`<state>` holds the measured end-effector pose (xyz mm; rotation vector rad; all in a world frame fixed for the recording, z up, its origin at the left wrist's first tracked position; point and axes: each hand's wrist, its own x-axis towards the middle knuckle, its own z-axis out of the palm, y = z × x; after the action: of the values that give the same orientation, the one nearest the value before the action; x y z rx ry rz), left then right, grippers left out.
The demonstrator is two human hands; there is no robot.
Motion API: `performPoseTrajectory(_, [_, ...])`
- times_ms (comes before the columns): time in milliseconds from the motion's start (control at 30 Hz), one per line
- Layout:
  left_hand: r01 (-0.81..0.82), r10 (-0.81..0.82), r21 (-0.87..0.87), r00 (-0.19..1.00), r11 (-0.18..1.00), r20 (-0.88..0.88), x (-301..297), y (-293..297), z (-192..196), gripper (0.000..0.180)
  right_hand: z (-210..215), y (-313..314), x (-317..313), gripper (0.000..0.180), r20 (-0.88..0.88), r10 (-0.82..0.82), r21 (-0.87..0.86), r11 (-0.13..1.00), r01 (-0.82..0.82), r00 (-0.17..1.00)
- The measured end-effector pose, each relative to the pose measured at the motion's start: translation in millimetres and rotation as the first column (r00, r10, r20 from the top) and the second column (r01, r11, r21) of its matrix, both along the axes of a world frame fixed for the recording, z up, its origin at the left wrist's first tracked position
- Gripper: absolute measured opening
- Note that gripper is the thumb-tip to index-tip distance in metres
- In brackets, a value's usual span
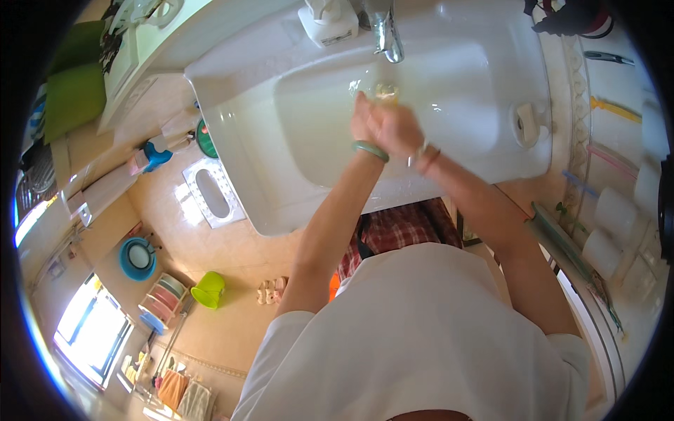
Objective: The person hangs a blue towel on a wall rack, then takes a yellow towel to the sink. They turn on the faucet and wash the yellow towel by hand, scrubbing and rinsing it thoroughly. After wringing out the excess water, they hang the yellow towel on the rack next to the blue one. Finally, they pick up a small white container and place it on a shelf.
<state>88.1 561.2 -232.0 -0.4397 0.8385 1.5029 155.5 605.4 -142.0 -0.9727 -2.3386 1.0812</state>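
My left hand (pixel 362 125) and my right hand (pixel 399 128) are pressed together over the basin of a white sink (pixel 309 133). The right hand is smeared by motion and overlaps the left, so the fingers of both are mostly hidden. I cannot tell whether anything is between them. A green bangle (pixel 371 150) circles my left wrist, and thin bands (pixel 424 156) sit on the right one. Just beyond the hands, a yellowish patch (pixel 386 92) shows in the basin, below a chrome faucet (pixel 387 38).
A white dispenser bottle (pixel 328 24) stands left of the faucet. On the sink's right ledge lies a white oval object (pixel 526 125). A yellow-handled item (pixel 614 109) lies farther right. Down on the floor at left are a squat toilet (pixel 213 192) and a lime-green bucket (pixel 208 290).
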Motion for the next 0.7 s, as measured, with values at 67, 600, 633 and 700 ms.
performPoseTrajectory(67, [-0.019, -0.067, -0.375, 0.974, 0.927, -0.216, 12, 19, 41, 0.032, -17, 35, 4, 0.029, 0.158, -0.092, -0.065, 0.993, 0.103, 0.983])
performPoseTrajectory(600, [0.041, -0.087, -0.239, 0.979, 0.970, -0.185, 6, 8, 63, 0.051, -72, 64, 57, 0.026, 0.126, -0.325, -0.321, 0.880, 0.349, 0.937])
performPoseTrajectory(633, [0.077, -0.138, -0.256, 0.964, 0.964, -0.228, -3, 2, 59, 0.051, -49, 66, 62, 0.027, 0.056, -0.467, -0.683, 0.627, 0.375, 0.882])
performPoseTrajectory(700, [0.165, -0.256, -0.291, 0.916, 0.942, -0.309, -24, -7, 58, 0.051, 6, 64, 69, 0.033, -0.039, -0.603, -0.965, 0.229, 0.126, 0.797])
